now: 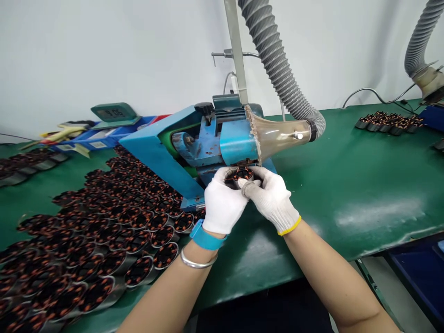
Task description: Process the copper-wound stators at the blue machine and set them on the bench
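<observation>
Both of my gloved hands hold one round motor stator (242, 175) with black inner parts and copper windings. My left hand (225, 201) is wrapped round its left side, and my right hand (272, 194) grips its right side. The thumbs meet at the near edge of the stator. It is right below the front of a blue belt-driven machine (239, 141); whether they touch cannot be seen. A clear, brownish funnel (282, 136) is fixed to the machine's right side.
Rows of similar stators (114, 231) cover the green table (322, 194) at the left. A grey hose (277, 60) runs up from the funnel. Blue trays (100, 138) stand at the back left. More stators (388, 122) lie at the back right.
</observation>
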Demonstrator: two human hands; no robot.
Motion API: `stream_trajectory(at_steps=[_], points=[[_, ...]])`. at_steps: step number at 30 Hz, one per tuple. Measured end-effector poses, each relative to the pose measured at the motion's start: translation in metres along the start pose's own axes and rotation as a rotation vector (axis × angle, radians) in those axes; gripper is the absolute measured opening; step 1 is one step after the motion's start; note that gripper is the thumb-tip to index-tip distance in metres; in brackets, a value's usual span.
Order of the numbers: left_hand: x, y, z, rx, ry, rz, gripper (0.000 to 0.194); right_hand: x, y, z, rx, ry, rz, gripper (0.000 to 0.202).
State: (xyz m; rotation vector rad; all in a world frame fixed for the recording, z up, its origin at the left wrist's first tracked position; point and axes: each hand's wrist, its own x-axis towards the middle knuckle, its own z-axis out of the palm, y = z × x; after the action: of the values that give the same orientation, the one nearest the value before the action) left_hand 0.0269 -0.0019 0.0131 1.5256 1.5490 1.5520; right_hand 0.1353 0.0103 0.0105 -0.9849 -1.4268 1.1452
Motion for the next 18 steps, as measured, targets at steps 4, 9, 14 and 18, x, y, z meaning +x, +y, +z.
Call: stream_trajectory(at_steps=[4, 9, 14, 18], points=[[0.0, 0.003, 0.001, 0.04, 0.017, 0.005, 0.034, -0.001, -0.002, 0.001, 0.01, 0.018, 0.017, 0.031], [0.004, 0.004, -0.004, 0.108, -0.019, 0.003, 0.035, 0.001, 0.001, 0.005, 0.072, 0.048, 0.022, 0.033], [0.008, 0.004, -0.008, 0.14, -0.064, -0.006, 0.039, 0.001, 0.0, 0.009, 0.155, 0.053, 0.047, 0.031], [0.011, 0.008, -0.009, 0.177, -0.095, 0.017, 0.035, 0.001, -0.001, 0.01, 0.165, 0.07, 0.052, 0.03]])
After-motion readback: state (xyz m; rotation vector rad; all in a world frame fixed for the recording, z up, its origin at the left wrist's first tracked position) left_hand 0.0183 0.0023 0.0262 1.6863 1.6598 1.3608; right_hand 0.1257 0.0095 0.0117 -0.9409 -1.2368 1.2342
